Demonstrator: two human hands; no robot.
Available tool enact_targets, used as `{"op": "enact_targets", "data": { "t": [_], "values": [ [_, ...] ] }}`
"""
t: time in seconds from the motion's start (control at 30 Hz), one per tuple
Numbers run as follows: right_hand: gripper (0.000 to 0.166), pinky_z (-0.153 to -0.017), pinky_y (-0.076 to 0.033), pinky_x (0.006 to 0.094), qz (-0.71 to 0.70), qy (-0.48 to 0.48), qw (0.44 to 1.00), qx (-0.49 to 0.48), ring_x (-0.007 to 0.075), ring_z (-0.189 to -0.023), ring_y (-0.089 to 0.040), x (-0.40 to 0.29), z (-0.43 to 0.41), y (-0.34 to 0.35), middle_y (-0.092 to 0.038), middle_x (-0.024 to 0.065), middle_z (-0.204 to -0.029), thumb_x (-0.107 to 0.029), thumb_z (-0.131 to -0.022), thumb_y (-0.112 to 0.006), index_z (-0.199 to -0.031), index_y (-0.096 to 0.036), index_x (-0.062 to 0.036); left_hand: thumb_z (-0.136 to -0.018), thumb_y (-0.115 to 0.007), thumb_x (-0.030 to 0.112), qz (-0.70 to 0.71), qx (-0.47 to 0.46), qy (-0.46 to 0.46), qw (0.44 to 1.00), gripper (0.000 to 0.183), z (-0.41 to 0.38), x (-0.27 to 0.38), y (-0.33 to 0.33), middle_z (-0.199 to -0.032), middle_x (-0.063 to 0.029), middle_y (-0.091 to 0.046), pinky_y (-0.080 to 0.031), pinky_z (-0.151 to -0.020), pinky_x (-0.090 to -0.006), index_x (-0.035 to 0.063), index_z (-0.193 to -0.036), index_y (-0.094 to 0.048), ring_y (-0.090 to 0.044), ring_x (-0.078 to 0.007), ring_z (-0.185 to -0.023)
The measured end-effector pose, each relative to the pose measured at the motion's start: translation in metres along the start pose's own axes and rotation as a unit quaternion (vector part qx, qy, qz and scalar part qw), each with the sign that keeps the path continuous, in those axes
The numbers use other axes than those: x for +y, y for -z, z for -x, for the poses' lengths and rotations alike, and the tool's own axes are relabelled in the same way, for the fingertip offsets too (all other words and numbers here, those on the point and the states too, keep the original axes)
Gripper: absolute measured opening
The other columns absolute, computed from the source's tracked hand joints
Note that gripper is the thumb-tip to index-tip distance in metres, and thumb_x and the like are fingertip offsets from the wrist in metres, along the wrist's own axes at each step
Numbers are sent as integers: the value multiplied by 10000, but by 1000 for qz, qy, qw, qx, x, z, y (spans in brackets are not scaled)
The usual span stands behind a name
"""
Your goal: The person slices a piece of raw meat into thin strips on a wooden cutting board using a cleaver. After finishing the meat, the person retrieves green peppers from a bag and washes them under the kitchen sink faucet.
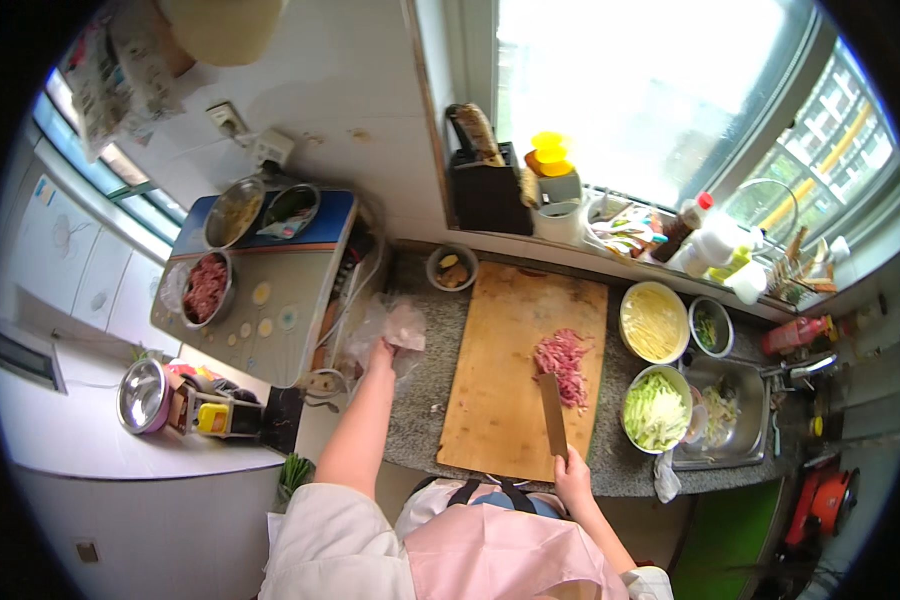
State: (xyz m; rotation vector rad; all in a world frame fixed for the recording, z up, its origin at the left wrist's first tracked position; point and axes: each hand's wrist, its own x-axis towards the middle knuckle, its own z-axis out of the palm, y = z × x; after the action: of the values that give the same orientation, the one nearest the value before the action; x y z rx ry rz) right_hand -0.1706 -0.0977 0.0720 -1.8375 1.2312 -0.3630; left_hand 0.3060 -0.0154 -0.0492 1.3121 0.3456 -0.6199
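My left hand point(382, 354) grips a slab of pale pink meat point(405, 324), which rests on a clear plastic bag point(361, 324) left of the wooden cutting board point(495, 375). Around the handle of a cleaver point(553, 412), my right hand point(573, 474) is closed near the board's front edge. The blade's tip reaches the lower left side of a heap of chopped raw meat point(562, 364) on the right half of the board.
Bowls of shredded potato-like strips point(654, 322) and shredded green vegetable point(655, 411) stand right of the board, beside the sink point(754, 420). Behind it is a small bowl point(452, 281). At left, a side table point(262, 360) holds a bowl of minced meat point(208, 289). A knife block point(489, 191) stands on the sill.
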Motion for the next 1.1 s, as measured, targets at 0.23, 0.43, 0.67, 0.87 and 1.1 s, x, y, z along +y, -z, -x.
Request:
{"op": "enact_targets", "data": {
  "t": [0.23,0.43,0.67,0.87,1.1],
  "values": [
    [493,-933,-449,454,7,-41,996,78,432,-1098,-538,43,14,0,-526,292,-1207,-68,-903,-493,-1376,-375,5,-926,-614,131,-166,-12,-173,971,188,112,-31,-34,-1002,-33,-614,-458,-849,-297,46,-1088,-571,-572,-162,-922],
    [562,-913,-447,458,-2,-158,982,99,416,-1033,-529,50,-14,-55,-501,295,-1136,9,-874,-463,-1405,-282,35,-939,-618,149,-299,-202,-54,931,123,170,-93,-48,-800,-18,-630,-491,-743,-277,42,-997,-629,-603,-143,-775],
    [505,-983,-398,400,-36,-200,965,167,348,-1087,-516,28,-87,-138,-492,261,-1226,-187,-963,-379,-1410,-302,34,-772,-728,120,-535,-352,-235,731,745,205,-114,-112,-1322,-179,-465,-354,-1091,-393,72,-1425,-372,-441,-349,-1252],
    [618,-1038,-364,438,-57,-150,981,108,444,-1209,-434,3,-120,-78,-451,333,-1255,-13,-885,-461,-1451,-220,42,-791,-700,87,-510,-405,-251,716,610,152,-139,-132,-1289,-195,-497,-428,-1010,-392,48,-1349,-457,-532,-335,-1137],
    [265,-802,-519,403,66,-31,997,11,407,-883,-638,14,-57,33,-666,229,-939,-185,-943,-543,-1150,-604,-31,-865,-684,182,-454,-294,-125,832,182,153,-140,-135,-824,-93,-670,-511,-710,-335,31,-955,-638,-643,-209,-756]
  ]
}}
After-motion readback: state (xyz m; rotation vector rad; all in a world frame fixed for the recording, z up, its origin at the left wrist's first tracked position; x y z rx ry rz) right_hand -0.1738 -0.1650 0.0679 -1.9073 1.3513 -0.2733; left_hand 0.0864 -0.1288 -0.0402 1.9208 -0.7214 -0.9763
